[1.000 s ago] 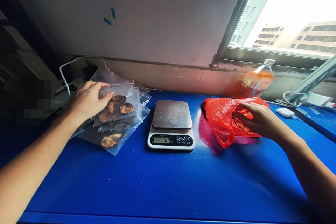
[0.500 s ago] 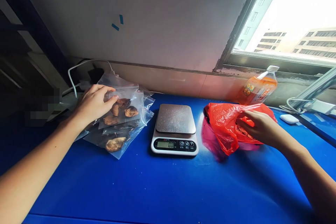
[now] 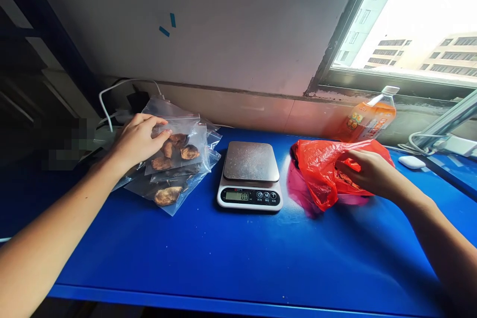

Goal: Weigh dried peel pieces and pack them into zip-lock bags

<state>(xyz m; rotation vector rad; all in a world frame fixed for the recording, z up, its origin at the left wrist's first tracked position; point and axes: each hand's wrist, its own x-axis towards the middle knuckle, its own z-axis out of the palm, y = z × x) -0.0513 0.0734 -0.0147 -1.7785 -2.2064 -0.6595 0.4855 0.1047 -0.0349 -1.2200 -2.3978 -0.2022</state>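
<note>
My left hand (image 3: 139,140) lies over a pile of clear zip bags (image 3: 203,144), its thumb and fingers apart, touching the top bag. Several brown, dried-looking pieces (image 3: 190,152) show through the top bag; a lighter brown piece (image 3: 167,196) is in a bag below. At the mouth of a crumpled red plastic bag (image 3: 316,169) is my right hand (image 3: 367,171), fingers stretched toward the opening and partly hidden by it. Dark reddish strips or folds show inside; I cannot make out which. Between my hands stands a white kitchen scale (image 3: 250,174) with a bare metal plate, its display reading 0.0.
An orange drink bottle (image 3: 372,117) leans by the wall behind the red bag. Right of it lie a small white case (image 3: 412,162) and a white plug with cable (image 3: 460,145). A white cable (image 3: 126,81) loops behind the zip bags. The blue table's front edge (image 3: 167,296) is in view.
The camera view has shifted slightly, so the table's front edge shows more. Both hands keep nearly the same places on the zip bags and at the red bag.
</note>
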